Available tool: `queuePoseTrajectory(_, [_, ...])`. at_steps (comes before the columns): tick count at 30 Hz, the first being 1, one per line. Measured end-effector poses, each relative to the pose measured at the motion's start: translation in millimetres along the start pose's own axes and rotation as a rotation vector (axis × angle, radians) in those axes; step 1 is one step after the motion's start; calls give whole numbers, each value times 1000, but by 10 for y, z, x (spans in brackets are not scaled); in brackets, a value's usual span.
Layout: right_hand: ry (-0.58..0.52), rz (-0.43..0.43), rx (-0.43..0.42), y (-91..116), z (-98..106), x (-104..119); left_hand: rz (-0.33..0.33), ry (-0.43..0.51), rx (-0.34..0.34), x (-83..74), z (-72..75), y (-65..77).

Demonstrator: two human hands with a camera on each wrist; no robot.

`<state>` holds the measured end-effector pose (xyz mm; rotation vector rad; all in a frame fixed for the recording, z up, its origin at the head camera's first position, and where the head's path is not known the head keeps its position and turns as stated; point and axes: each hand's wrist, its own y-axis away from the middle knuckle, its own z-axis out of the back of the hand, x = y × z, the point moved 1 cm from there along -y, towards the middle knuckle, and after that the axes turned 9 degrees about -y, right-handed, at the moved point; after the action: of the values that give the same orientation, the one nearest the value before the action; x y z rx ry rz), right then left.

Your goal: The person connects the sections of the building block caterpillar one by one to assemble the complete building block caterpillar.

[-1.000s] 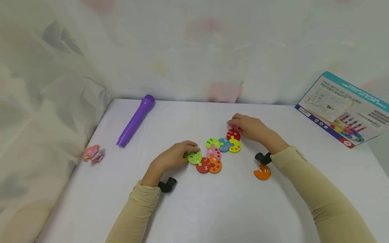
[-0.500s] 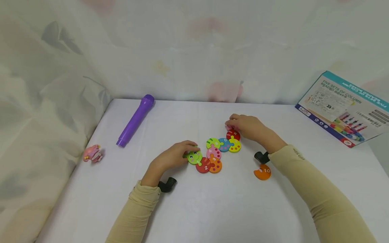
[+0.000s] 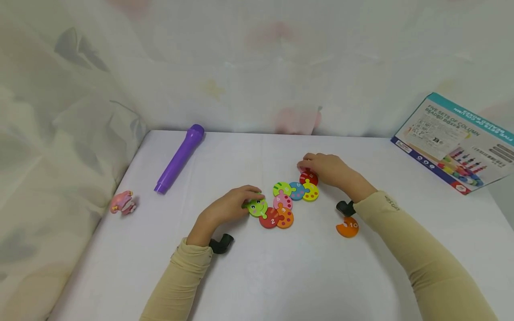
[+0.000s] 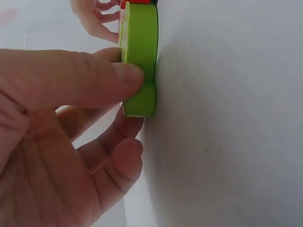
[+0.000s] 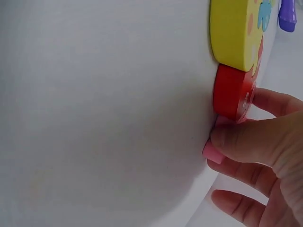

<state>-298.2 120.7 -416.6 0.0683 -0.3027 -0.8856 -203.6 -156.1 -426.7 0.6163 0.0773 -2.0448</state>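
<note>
A caterpillar puzzle of thick, numbered, round pieces winds across the table in the head view. At its near left end, my left hand (image 3: 230,206) pinches the green smiling head piece (image 4: 141,42) between thumb and fingers. The head adjoins the red 2 piece (image 3: 268,219), followed by orange, pink, green, blue and yellow (image 3: 311,192) pieces. Beyond the yellow one lies the red 8 piece (image 3: 308,179). My right hand (image 3: 331,170) pinches a pink puzzle piece (image 5: 214,152) right at the red one's edge, its fingers covering most of it.
A loose orange 10 piece (image 3: 347,228) lies near the right wrist. Farther left are a purple microphone-shaped stick (image 3: 179,159) and a small pink figurine (image 3: 123,203). A printed cardboard box (image 3: 455,142) stands at the back right, with a patterned cloth (image 3: 241,67) behind the table.
My right hand has shifted slightly left and toward me, with the pink piece drawn in against the red 8. My left hand stays on the green head piece.
</note>
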Motion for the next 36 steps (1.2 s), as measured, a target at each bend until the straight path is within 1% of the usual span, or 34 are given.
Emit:
queuePoseTrajectory(3, [-38, -8, -39, 62, 12, -21, 2, 2, 2, -5, -3, -5])
queuePoseTrajectory(5, [-69, -22, -73, 141, 26, -39, 1, 1, 1, -6, -6, -10])
queuePoseTrajectory(8, [-126, -52, -114, 315, 41, -63, 6, -4, 2, -10, -8, -14])
queuePoseTrajectory(11, [-195, -106, -110, 538, 24, -84, 11, -1, 3, -16, -2, -6])
queuePoseTrajectory(16, [-295, -167, -103, 875, -89, -107, 24, 5, 5, -25, 21, 8])
queuePoseTrajectory(18, [-309, -163, -119, 988, -152, -105, 32, 4, 10, -23, 19, 6])
queuePoseTrajectory(23, [-375, -158, -173, 1246, -306, -56, 26, -3, 15, -9, -6, -11])
queuePoseTrajectory(26, [-393, -187, -206, 1377, -356, 3, 20, 2, 15, -1, -18, -16])
queuePoseTrajectory(29, [-384, -251, -218, 1498, -362, 83, 15, 4, 16, 3, -25, -16])
queuePoseTrajectory(33, [-368, -335, -198, 1599, -375, 202, 12, 6, 8, 4, -25, -10])
queuePoseTrajectory(36, [-335, -360, -179, 1619, -431, 277, 11, 6, 4, 1, -20, -5])
